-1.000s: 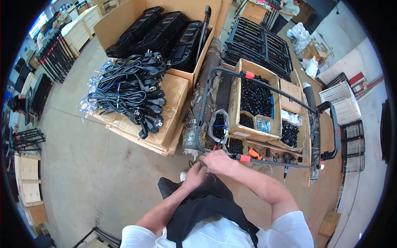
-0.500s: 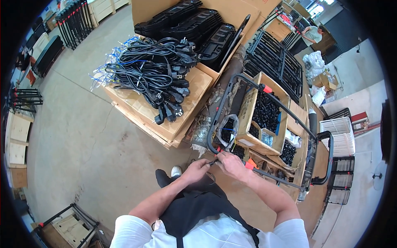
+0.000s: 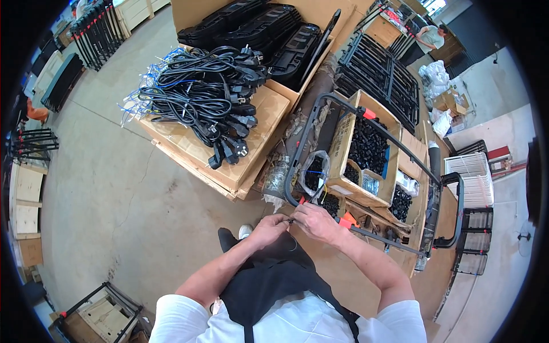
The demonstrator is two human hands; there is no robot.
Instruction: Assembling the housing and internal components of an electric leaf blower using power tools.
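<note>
Where the left hand and right hand pinch a small dark piece beside the black frame, steady wrists should help.

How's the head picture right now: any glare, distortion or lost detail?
Head view: a bright patch glares at top; the fisheye bows the wall at right; black fills the corners; the dark piece between left grip and right grip is too small to identify.
</note>
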